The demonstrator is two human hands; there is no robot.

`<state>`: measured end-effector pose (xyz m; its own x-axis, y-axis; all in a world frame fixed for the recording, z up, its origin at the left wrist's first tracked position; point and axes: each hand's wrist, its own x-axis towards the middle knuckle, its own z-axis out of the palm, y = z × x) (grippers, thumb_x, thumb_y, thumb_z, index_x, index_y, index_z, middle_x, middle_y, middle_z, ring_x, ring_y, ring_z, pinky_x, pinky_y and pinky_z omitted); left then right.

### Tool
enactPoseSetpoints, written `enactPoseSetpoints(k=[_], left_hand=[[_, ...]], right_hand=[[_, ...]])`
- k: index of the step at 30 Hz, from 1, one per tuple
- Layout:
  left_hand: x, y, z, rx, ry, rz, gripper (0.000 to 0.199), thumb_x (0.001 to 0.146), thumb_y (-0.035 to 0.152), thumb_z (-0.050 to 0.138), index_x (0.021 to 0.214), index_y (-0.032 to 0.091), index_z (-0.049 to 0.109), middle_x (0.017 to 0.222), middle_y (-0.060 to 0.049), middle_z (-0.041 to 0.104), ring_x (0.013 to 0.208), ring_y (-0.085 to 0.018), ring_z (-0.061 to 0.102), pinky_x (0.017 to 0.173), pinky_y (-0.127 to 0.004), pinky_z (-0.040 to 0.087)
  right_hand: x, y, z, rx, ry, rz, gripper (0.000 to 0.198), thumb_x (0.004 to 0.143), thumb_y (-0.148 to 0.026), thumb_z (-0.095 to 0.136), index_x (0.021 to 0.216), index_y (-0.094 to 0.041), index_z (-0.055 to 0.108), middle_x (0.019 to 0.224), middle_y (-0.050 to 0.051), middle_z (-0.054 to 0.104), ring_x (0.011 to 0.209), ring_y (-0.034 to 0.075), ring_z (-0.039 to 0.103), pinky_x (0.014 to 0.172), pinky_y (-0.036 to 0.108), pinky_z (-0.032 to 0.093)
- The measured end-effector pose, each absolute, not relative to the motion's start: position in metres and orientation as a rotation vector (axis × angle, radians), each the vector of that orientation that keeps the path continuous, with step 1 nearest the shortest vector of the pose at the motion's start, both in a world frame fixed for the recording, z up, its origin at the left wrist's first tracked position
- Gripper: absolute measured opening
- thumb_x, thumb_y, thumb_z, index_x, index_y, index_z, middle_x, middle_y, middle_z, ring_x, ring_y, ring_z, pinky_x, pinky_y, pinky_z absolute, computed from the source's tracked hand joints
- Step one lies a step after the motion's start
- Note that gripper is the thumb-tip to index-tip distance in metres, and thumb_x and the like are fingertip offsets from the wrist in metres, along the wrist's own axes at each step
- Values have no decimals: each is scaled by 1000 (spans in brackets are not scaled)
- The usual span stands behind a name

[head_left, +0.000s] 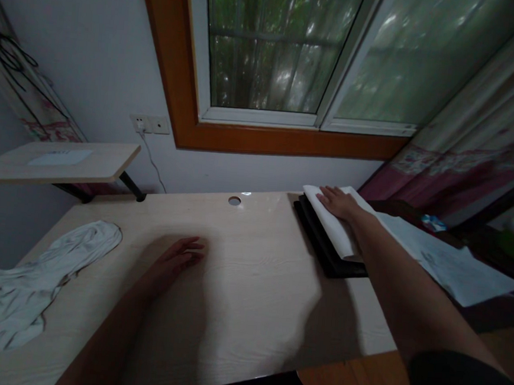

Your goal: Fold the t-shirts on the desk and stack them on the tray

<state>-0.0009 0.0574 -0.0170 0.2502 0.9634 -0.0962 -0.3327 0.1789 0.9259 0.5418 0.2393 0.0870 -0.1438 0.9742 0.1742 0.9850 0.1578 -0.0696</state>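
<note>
My right hand (337, 202) lies with its fingers stretched out on a white folded sheet (332, 225), which looks like paper. Under the sheet is a flat black stack (318, 242) near the right end of the pale desk (253, 293); its exact kind does not show. My left hand (179, 259) is over the left half of the desk, fingers slightly bent and apart, holding nothing. A crumpled white cloth (40, 288) lies left of it. My right forearm hides part of the sheet and the stack.
A small raised shelf (59, 159) with a paper label stands at the back left. A round cable hole (234, 201) is near the desk's rear edge. Another white sheet (439, 254) spreads at the right over a dark surface. A window (284, 70) and curtain (479, 139) are behind.
</note>
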Motion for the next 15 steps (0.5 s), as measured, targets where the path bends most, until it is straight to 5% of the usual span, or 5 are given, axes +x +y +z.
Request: enactPoseSetpoints(k=[5, 15], left_hand=[[-2, 58, -21, 955, 854, 1083, 44, 87, 27, 71, 130, 23, 65, 134, -12, 64, 113, -24, 66, 108, -43, 45], [0, 57, -19, 950, 873, 1097, 44, 86, 28, 72, 129, 22, 65, 133, -13, 65, 112, -25, 66, 108, -45, 45]], right_hand=[[546, 232, 67, -2071, -2201, -64, 68, 99, -56, 30, 157, -21, 34, 157, 12, 44, 144, 36, 40, 116, 65, 32], [564, 185, 40, -1929, -2222, -27, 61, 102, -52, 20, 154, -27, 40, 160, 7, 40, 152, 28, 28, 121, 59, 28]])
